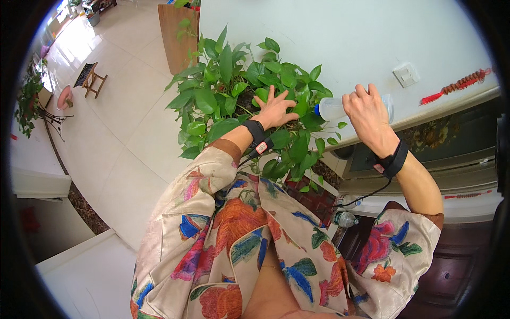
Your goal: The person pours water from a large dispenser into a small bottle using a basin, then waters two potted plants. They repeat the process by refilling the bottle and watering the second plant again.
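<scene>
A leafy pothos plant (pixel 225 65) spreads in front of me, with a patch of dark soil (pixel 246 101) showing between its leaves. My left hand (pixel 275 109) lies over the foliage right of the soil, fingers spread apart and holding nothing. Whether it presses on leaves or hovers just above them, I cannot tell. In my right hand (pixel 367 115) is a translucent plastic bottle (pixel 332 109), tipped on its side. Its blue-capped end points left, close to the leaves at the plant's right side. The pot is hidden under the leaves.
A white wall with a light switch (pixel 406 75) and a red tasselled hanging (pixel 454 85) runs behind the plant. A wooden cabinet (pixel 178 40) stands beyond it. Two plastic bottles (pixel 346 219) are low on the right. Off left are a small wooden stool (pixel 93 81) and tiled floor (pixel 131 99).
</scene>
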The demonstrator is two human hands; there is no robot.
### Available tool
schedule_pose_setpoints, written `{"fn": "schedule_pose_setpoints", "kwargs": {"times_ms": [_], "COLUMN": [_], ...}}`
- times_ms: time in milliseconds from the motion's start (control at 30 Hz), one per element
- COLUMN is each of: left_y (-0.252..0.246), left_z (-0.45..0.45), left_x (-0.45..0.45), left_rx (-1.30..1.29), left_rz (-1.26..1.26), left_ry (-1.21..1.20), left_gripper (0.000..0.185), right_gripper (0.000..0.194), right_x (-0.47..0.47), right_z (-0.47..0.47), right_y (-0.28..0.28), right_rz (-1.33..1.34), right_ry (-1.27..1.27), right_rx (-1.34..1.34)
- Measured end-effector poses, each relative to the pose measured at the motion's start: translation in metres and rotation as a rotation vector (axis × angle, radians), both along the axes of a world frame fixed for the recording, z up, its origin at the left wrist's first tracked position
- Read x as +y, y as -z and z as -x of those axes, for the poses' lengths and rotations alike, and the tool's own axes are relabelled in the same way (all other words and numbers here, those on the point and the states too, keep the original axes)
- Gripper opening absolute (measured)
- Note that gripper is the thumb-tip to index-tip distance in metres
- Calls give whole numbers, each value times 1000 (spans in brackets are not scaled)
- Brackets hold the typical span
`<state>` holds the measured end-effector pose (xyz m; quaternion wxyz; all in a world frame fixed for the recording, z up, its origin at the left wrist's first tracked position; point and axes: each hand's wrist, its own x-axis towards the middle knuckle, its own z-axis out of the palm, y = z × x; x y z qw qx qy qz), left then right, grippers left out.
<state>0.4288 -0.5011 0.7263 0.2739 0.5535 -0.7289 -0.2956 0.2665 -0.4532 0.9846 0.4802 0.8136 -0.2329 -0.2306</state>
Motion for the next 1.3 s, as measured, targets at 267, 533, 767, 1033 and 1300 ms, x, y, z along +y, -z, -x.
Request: {"fn": "schedule_pose_setpoints", "kwargs": {"times_ms": [267, 533, 767, 1033, 1300], "left_y": [49, 36, 47, 56, 42], "left_z": [-79, -87, -80, -108, -117], "left_x": [9, 55, 86, 86, 112], "left_rx": [-105, -355, -625, -620, -525], "left_rz": [262, 144, 129, 331, 366], "left_ry": [9, 163, 105, -67, -460], "left_gripper": [19, 41, 60, 37, 76], "right_gripper": [4, 4, 4, 4, 5], "right_x": [-12, -14, -6, 1, 5], "right_z": [10, -4, -13, -33, -65], "right_y": [3, 21, 26, 23, 34], "right_rz": [44, -24, -93, -172, -176], "right_ry": [-73, -69, -131, -61, -167], "right_rx": [-78, -86, -82, -132, -127]}}
